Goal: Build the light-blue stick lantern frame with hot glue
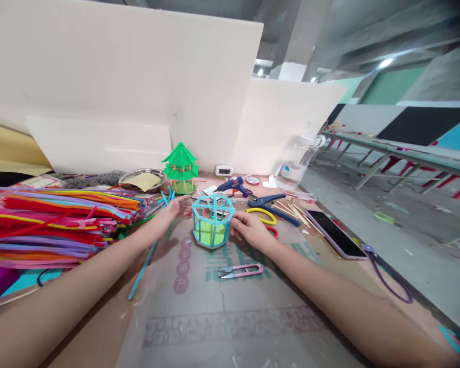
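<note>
A small cage of light blue pipe cleaners (213,221) with a yellow-green core stands on the table in front of me. My right hand (249,228) pinches its right side, fingers closed on the frame. My left hand (169,213) reaches in from the left with fingers stretched toward the cage's upper rim, holding nothing. A loose blue pipe cleaner (142,271) lies under my left forearm. Pink thread snips (240,271) lie just in front of the cage.
A big pile of coloured pipe cleaners (57,222) fills the left. Behind stand a green model pagoda (181,167), a metal dish (142,180), a blue glue gun (233,186), blue pliers (270,204), wooden sticks (293,210), a phone (335,233) and a clear jug (296,166).
</note>
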{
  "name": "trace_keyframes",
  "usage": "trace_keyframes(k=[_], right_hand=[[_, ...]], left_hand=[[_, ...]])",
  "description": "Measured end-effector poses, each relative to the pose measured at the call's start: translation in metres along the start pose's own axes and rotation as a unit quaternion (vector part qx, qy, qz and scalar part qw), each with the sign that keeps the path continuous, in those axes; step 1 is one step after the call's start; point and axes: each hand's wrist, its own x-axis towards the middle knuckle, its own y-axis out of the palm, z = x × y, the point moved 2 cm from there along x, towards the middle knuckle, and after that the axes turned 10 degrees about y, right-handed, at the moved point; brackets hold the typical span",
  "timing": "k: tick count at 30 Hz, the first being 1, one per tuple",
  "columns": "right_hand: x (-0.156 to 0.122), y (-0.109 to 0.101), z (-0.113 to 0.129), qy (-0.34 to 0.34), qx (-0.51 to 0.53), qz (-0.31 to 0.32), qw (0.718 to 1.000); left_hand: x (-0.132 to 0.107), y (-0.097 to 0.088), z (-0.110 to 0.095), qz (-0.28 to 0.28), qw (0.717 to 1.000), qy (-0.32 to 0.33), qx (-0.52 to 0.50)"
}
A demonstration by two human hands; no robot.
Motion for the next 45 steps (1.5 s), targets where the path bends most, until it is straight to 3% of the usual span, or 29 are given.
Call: trace_keyframes(k=[5,14,29,33,37,41,45], right_hand=[[0.000,0.005,-0.002,-0.022,-0.034,-0.028,0.999],[-0.004,0.008,0.003,-0.053,-0.100,-0.052,0.992],[-0.003,0.008,0.004,-0.064,-0.123,-0.041,0.990],[-0.003,0.008,0.003,-0.066,-0.127,-0.043,0.989],[-0.003,0.007,0.002,-0.068,-0.130,-0.044,0.988],[-0.003,0.008,0.003,-0.068,-0.130,-0.043,0.988],[-0.004,0.008,0.005,-0.068,-0.132,-0.044,0.988]], left_hand=[[0.010,-0.013,-0.018,-0.053,0.995,-0.085,-0.016],[0.007,-0.006,-0.042,0.018,0.991,-0.120,-0.050],[0.006,0.003,-0.031,0.032,0.974,-0.175,-0.138],[0.006,-0.002,-0.031,0.026,0.979,-0.157,-0.125],[0.007,-0.017,-0.036,-0.013,0.992,-0.109,-0.069],[0.007,-0.027,-0.054,0.007,0.995,-0.047,0.087],[0.005,-0.026,-0.070,0.033,0.973,0.026,0.228]])
